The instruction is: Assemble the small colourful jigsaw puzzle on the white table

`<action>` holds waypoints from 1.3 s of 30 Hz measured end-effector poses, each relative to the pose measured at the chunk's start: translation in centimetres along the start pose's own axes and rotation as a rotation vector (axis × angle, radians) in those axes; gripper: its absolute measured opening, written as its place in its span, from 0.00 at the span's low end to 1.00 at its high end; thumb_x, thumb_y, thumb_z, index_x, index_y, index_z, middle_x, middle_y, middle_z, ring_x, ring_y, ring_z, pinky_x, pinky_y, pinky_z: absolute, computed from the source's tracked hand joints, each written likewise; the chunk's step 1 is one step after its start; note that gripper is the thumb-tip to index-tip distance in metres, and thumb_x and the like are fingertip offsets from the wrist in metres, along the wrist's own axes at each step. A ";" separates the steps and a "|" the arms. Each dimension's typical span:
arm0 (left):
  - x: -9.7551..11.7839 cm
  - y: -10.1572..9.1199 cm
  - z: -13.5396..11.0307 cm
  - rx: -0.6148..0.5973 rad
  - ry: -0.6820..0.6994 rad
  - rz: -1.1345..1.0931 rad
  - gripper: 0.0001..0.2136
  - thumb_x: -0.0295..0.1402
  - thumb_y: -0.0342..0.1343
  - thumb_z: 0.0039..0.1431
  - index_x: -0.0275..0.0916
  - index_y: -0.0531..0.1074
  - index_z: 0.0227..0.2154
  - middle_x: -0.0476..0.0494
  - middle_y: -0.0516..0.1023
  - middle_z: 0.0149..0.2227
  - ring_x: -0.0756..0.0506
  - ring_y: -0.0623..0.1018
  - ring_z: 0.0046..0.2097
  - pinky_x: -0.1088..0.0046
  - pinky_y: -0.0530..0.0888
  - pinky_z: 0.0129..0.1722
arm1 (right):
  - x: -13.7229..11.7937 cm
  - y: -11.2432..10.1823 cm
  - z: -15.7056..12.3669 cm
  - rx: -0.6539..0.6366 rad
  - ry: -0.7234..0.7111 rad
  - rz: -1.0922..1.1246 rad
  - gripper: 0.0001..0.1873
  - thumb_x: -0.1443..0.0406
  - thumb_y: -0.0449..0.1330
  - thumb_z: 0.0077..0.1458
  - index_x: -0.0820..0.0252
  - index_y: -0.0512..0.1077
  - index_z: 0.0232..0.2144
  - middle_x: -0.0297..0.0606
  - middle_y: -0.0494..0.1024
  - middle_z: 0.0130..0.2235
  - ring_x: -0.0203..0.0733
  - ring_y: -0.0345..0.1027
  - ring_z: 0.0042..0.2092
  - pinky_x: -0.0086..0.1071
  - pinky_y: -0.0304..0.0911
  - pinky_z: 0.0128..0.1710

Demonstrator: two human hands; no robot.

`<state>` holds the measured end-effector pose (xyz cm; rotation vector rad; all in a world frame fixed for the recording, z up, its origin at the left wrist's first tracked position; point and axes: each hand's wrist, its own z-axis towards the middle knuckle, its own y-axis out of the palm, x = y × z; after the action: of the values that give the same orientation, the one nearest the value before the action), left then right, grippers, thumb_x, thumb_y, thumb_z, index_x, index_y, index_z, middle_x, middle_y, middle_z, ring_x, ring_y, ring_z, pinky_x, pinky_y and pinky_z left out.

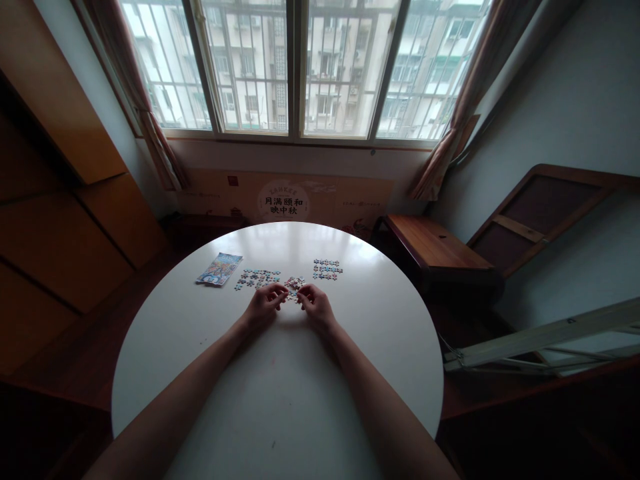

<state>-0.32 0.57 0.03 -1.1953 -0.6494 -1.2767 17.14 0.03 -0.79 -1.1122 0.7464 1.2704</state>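
Note:
My left hand [267, 300] and my right hand [316, 305] are close together over the middle of a white round table, both with fingers curled in a pinch. Between and just beyond the fingertips lies a small heap of jigsaw puzzle pieces [295, 283]. What each pinch holds, if anything, is too small to make out. To the left, loose puzzle pieces [254, 278] are spread in rough rows, partly behind my left hand. More puzzle pieces [327, 269] lie in tidier rows at the right, beyond my right hand.
A colourful printed sheet or packet [220, 269] lies on the left part of the round table [280, 400]. Past the table's far edge stands a printed cardboard panel [330, 197] under the window. A low wooden bench [430, 241] is at the right, wooden cabinets [100, 220] at the left.

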 end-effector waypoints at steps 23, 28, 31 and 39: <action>-0.4 -0.1 0.0 0.009 0.007 0.046 0.11 0.38 0.56 0.53 0.34 0.73 0.31 0.47 0.73 0.25 0.53 0.71 0.22 0.79 0.68 0.20 | 0.1 -0.2 -0.1 -0.014 0.005 -0.107 0.09 0.61 0.56 0.51 0.61 0.69 0.30 0.36 0.74 0.25 0.36 0.67 0.26 0.30 0.64 0.29; -0.2 -0.1 0.0 0.011 -0.003 0.037 0.12 0.39 0.57 0.52 0.33 0.73 0.31 0.47 0.72 0.24 0.53 0.71 0.21 0.79 0.68 0.20 | -0.1 -0.2 -0.1 -0.022 0.008 -0.147 0.08 0.62 0.56 0.51 0.61 0.70 0.30 0.36 0.75 0.26 0.36 0.67 0.27 0.29 0.63 0.30; 0.0 -0.1 0.0 0.003 -0.004 0.042 0.12 0.39 0.57 0.52 0.33 0.72 0.31 0.47 0.72 0.24 0.53 0.71 0.21 0.79 0.69 0.20 | -0.3 -0.2 -0.2 -0.018 0.007 -0.186 0.08 0.62 0.55 0.50 0.62 0.70 0.29 0.36 0.74 0.26 0.36 0.67 0.27 0.28 0.62 0.29; -0.4 -0.1 0.0 -0.010 -0.004 0.054 0.12 0.39 0.56 0.53 0.33 0.72 0.31 0.47 0.72 0.24 0.53 0.71 0.22 0.79 0.69 0.21 | -0.4 -0.2 -0.2 -0.036 0.008 -0.199 0.08 0.63 0.55 0.51 0.61 0.70 0.30 0.36 0.74 0.26 0.36 0.67 0.28 0.29 0.61 0.30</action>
<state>-0.53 0.78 -0.28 -1.2163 -0.6107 -1.2335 17.33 -0.30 -0.47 -1.1902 0.6042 1.1149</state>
